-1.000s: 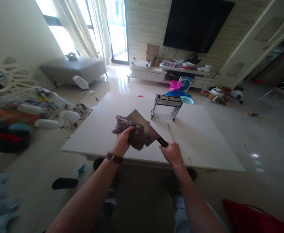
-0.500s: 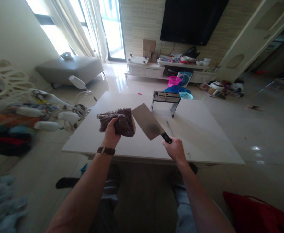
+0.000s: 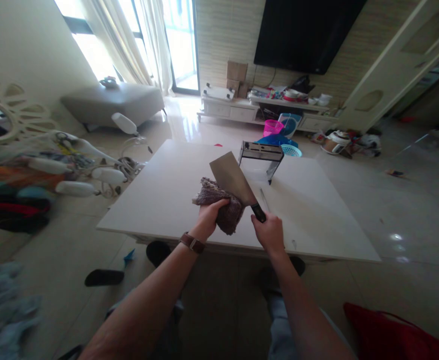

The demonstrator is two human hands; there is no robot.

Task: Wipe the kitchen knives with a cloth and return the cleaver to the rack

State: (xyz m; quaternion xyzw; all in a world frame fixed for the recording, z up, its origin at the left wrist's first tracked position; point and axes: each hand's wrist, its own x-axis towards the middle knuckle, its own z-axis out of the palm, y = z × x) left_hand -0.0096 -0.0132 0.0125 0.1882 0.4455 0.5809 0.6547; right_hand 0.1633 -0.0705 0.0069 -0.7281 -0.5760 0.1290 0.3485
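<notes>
My left hand (image 3: 209,220) is closed around a folded brown cloth (image 3: 230,216) with a fuzzy, towel-like surface. In my right hand (image 3: 270,232) is the black handle of a cleaver (image 3: 231,175), its broad blade pointing away and to the left. The cloth lies against the lower part of the blade, near the handle side. Both are held above the near half of a white table (image 3: 147,200). Part of the blade's lower edge is hidden by the cloth.
A knife-block-like stand (image 3: 261,150) with a dark slotted top stands at the table's far side. A thin pen-like object (image 3: 264,199) lies near the cleaver handle. Left of the table is a lamp (image 3: 108,175) with several white shades. A red bag (image 3: 388,330) rests at lower right.
My left hand has brought the cloth rightward and slightly nearer, from beside the blade to against it. The cleaver has stayed nearly in place, turned slightly more upright. The view has shifted slightly.
</notes>
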